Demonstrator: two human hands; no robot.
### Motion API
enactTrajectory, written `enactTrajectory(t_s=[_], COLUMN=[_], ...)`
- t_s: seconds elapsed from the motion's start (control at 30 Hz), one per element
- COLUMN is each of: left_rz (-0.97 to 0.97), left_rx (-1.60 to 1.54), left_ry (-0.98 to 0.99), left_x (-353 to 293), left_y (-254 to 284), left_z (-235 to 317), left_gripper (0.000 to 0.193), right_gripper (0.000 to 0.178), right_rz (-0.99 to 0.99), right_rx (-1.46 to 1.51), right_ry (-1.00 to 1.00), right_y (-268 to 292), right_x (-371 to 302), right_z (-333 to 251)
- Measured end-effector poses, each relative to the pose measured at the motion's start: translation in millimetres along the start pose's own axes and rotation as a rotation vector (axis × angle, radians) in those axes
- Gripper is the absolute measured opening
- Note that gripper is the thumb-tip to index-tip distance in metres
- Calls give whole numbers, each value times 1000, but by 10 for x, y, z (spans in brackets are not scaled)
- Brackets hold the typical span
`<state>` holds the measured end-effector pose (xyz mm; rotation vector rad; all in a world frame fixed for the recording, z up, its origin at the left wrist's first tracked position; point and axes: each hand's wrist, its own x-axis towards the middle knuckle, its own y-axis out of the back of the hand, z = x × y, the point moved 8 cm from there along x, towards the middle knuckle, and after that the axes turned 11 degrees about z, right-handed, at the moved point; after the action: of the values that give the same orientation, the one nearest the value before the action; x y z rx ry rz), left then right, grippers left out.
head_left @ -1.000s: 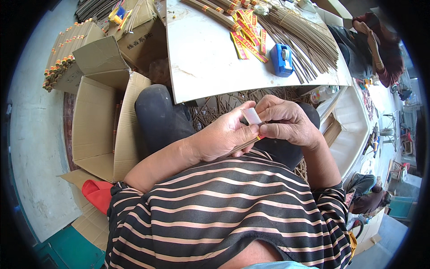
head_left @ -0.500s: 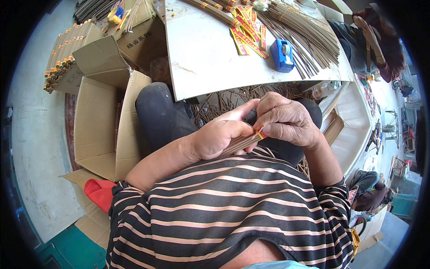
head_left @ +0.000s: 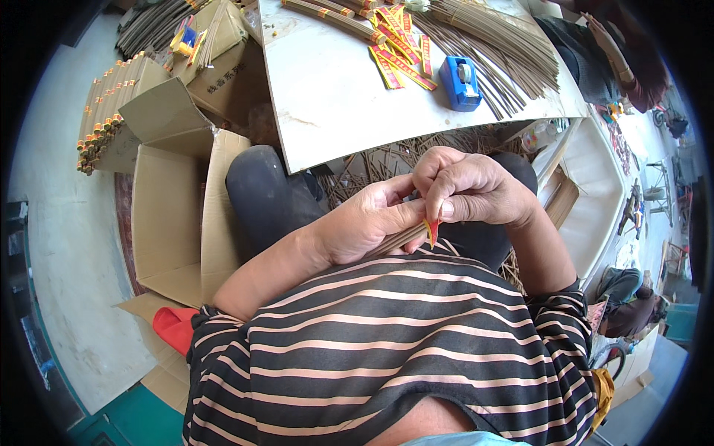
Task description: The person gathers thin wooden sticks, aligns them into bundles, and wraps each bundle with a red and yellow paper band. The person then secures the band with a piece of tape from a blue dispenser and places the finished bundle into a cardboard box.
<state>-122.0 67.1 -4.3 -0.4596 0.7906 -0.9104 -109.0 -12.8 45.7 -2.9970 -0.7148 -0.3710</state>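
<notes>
In front of my striped shirt, my left hand (head_left: 358, 227) is closed around a thin bundle of brown incense sticks (head_left: 393, 241). The bundle slants, and much of it is hidden inside the palm. At its upper right end sits a red and yellow paper label (head_left: 431, 232), with one strip end hanging free. My right hand (head_left: 476, 192) pinches that label between thumb and fingers, close against the left fingertips. Beyond my hands, more such labels (head_left: 401, 50) lie in a loose pile on the white table (head_left: 327, 104), beside a blue tape dispenser (head_left: 462, 85).
Loose incense sticks (head_left: 494, 48) and labelled bundles (head_left: 335, 18) lie at the table's far side. An open cardboard box (head_left: 167, 215) stands left of my knee. Stacked bundles (head_left: 104, 111) lie farther left. Sticks (head_left: 372, 167) fill the space under the table edge. A co-worker's arm (head_left: 613, 48) shows far right.
The label's free end now stands out and hangs down from the bundle, where before it lay closer to it. My right fingers have shifted slightly. The whole view has tilted a little.
</notes>
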Motion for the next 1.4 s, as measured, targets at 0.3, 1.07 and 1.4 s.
enactTrajectory(t_s=[0.3,1.07,1.4], left_rz=[287,117,7], left_rx=[178,-41,-114], left_ry=[-164,-142,-73], left_x=[-80,-58,71], left_y=[185,228,206], left_z=[196,222,190], left_gripper=[59,25,34], right_gripper=[46,22,30], right_rz=[520,501,482], right_rx=[69,-190,-439], right_ry=[-55,21,202], right_y=[407,114,188], right_x=[-150,-37,-11], right_z=[114,288,42])
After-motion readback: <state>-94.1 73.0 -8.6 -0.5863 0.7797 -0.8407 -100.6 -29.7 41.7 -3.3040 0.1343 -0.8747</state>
